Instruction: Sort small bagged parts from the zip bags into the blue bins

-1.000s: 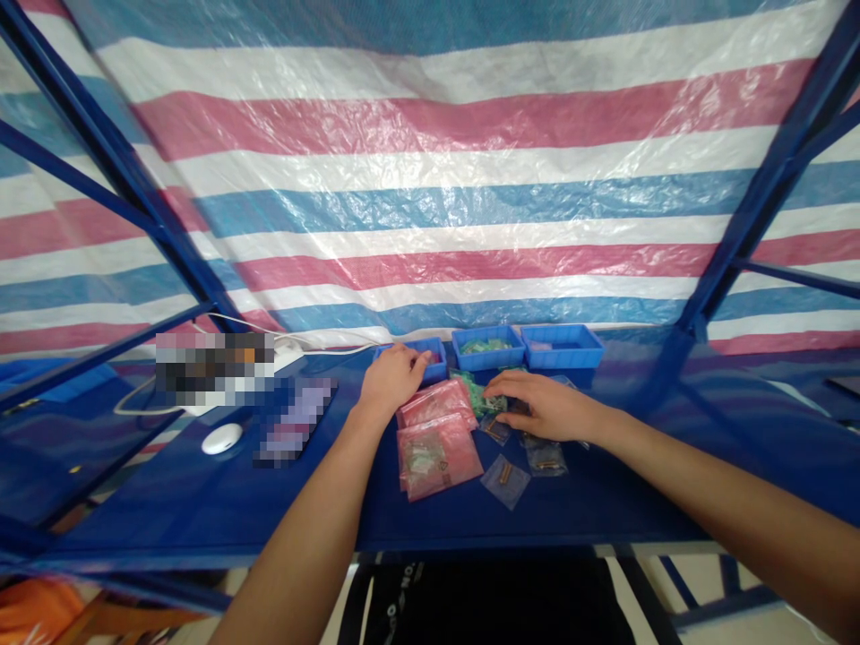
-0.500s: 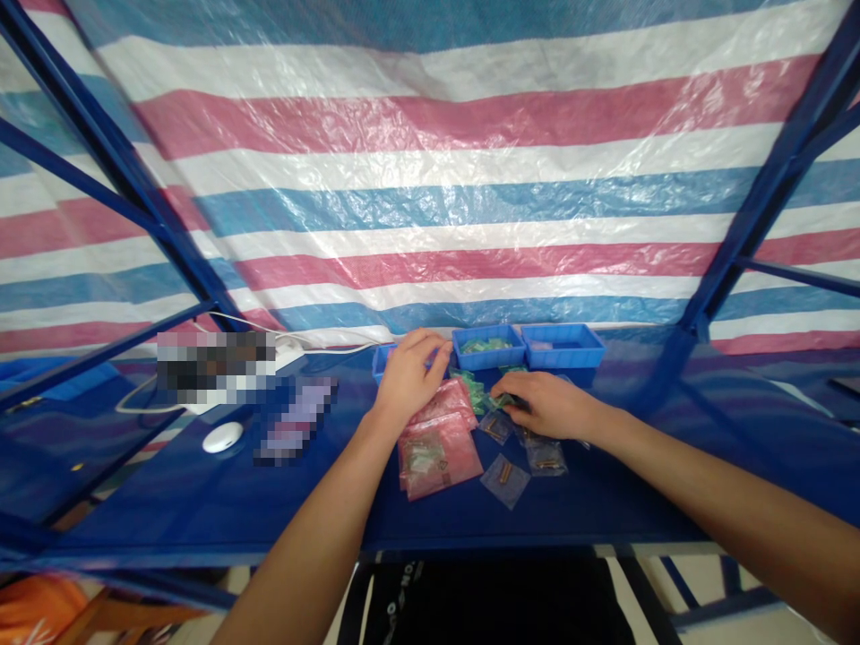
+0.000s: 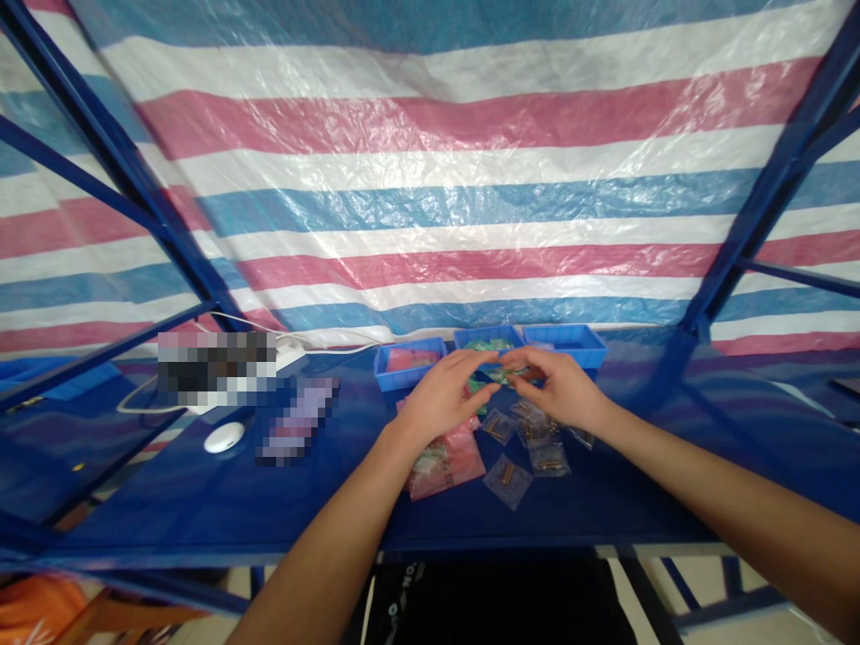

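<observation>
While left hand [image 3: 443,394] and right hand [image 3: 561,390] meet fingertip to fingertip, both pinched on a small green packet [image 3: 498,373] just before the middle blue tray [image 3: 463,338], looks mid-sort; next move needs one firm grip, lifted above the clear bags [image 3: 509,473] below.

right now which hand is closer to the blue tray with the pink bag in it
Left. The left hand sits just right of and in front of the pink-bag tray; the right hand is farther right, in front of the rightmost blue tray.
</observation>
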